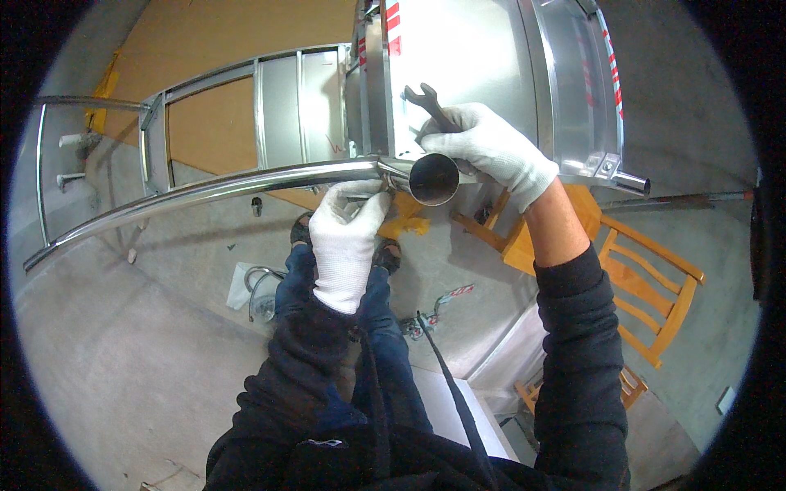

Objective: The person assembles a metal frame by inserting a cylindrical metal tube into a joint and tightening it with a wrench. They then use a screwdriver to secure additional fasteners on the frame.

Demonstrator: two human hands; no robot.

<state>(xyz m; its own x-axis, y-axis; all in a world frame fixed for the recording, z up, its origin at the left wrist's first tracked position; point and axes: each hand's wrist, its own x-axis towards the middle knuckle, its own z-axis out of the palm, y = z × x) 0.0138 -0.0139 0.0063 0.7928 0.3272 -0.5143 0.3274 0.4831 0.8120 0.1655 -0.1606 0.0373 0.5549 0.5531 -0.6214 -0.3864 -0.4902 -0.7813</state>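
Currently we tighten a fitting where the curved steel rail meets the metal cabinet, just behind the open tube end. Our right hand is closed around the wrench; our left hand pinches the joint from below. Next, we judge, comes a short wrench swing, since the cabinet face blocks it above. Below, a wooden chair stands near; floor to the left lies open.

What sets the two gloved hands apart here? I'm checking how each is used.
The right hand grips a wrench up against the metal panel; the left hand holds no tool and pinches under the curved steel tube. The right sits higher, the left lower. Both wear white gloves.
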